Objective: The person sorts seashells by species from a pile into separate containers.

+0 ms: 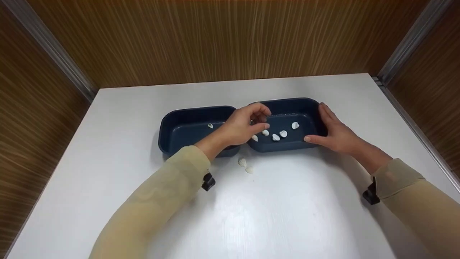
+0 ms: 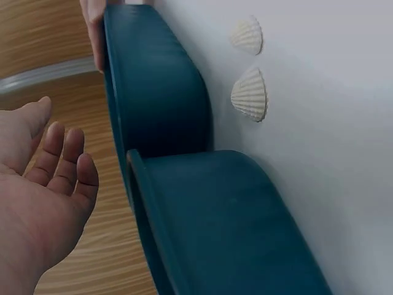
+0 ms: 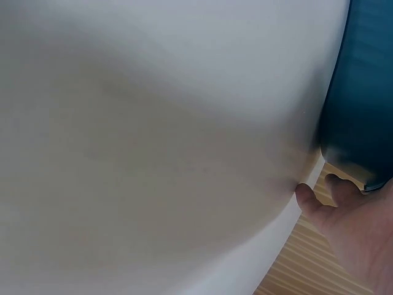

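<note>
Shells (image 1: 276,137) just below left hand (image 1: 244,126)

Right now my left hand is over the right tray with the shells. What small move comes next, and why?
Probably lower the left hand and pinch one shell in the right tray. The fingers hang loosely curled above the shells and seem to hold nothing, while the right hand braces the tray's outer wall. The left tray holds only one shell so far.
</note>
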{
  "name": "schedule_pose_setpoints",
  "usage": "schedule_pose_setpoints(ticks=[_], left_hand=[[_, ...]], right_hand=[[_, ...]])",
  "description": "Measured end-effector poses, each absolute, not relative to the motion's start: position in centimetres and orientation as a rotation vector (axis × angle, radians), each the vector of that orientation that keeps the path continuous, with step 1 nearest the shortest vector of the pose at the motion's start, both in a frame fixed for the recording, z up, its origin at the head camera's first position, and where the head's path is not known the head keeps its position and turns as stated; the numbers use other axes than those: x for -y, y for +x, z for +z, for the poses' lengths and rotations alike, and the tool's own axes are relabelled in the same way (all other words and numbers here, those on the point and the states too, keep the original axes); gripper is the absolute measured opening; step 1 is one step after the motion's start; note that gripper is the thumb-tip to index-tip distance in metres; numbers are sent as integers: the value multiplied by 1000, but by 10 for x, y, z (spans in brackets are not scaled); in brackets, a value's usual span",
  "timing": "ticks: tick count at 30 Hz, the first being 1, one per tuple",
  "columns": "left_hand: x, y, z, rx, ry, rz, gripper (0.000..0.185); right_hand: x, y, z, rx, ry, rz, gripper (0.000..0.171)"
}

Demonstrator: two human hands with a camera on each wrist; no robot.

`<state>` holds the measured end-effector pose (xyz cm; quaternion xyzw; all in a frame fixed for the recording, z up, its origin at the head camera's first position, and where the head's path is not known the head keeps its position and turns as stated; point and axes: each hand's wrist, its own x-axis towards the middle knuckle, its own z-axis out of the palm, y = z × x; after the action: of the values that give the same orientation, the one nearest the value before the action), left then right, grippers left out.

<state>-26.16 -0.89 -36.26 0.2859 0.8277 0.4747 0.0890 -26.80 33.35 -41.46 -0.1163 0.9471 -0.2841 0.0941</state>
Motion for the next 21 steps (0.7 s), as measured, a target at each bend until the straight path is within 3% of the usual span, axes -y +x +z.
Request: schedule_pose_setpoints(ticks=[21], left_hand=[[55, -200, -388, -2383, 924, 1393, 30]], right_hand=[[-338, -267, -413, -2794, -311, -845, 120]])
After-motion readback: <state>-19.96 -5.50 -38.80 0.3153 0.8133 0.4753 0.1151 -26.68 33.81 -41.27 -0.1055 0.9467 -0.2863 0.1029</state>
